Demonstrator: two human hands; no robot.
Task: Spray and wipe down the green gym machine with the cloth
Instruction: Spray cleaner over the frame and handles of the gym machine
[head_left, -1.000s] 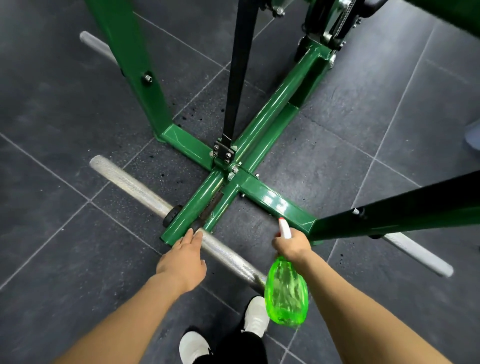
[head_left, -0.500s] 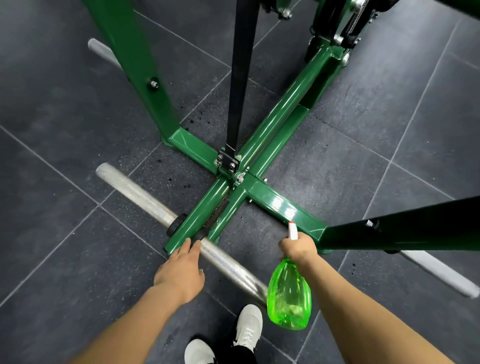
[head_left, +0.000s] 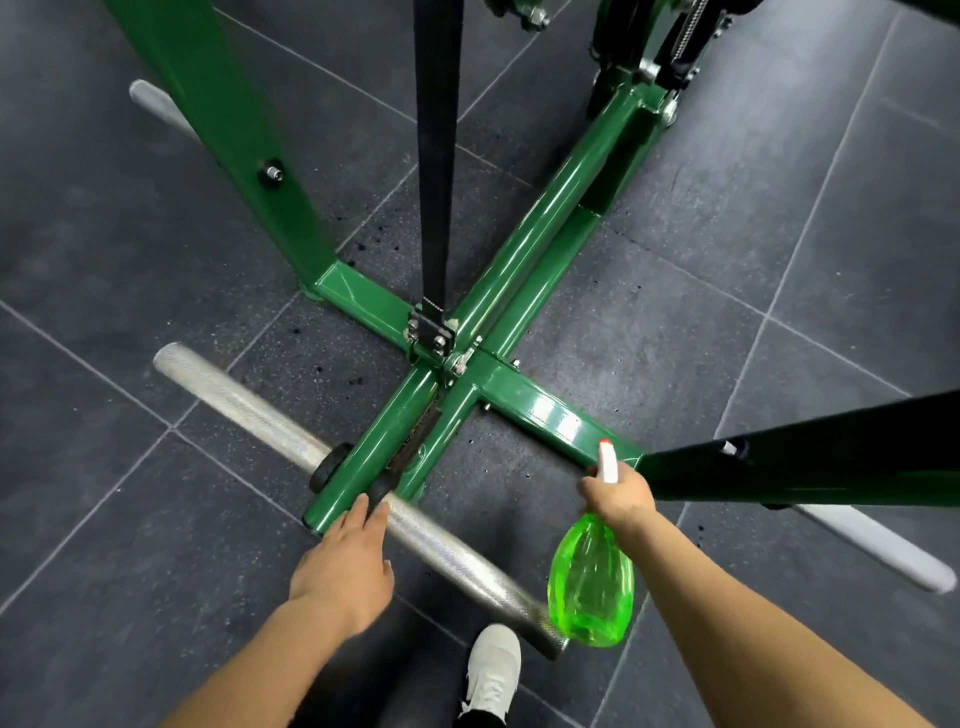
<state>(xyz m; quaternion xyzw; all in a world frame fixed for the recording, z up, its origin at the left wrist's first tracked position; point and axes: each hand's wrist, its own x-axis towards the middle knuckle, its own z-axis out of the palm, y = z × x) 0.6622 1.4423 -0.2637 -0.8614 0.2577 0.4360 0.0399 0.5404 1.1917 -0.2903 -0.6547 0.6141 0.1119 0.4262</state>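
The green gym machine's base frame (head_left: 540, 410) forms a cross of glossy bars on the floor. My right hand (head_left: 618, 493) grips the neck of a clear green spray bottle (head_left: 592, 587), whose white nozzle points at the right crossbar. My left hand (head_left: 345, 561) reaches forward with straight fingers, its fingertips at the near end of the green bar where the silver metal bar (head_left: 249, 410) crosses. No cloth is visible in either hand.
A black belt (head_left: 436, 156) rises from the centre bracket. A green upright (head_left: 234, 135) stands at left, and a dark green beam (head_left: 810, 457) crosses at right. The dark tiled floor (head_left: 104, 519) surrounds the frame. My white shoe (head_left: 491, 670) is below.
The view has shifted slightly closer to the frame. Both hands stay at nearly the same spots, the right one still holding the bottle.
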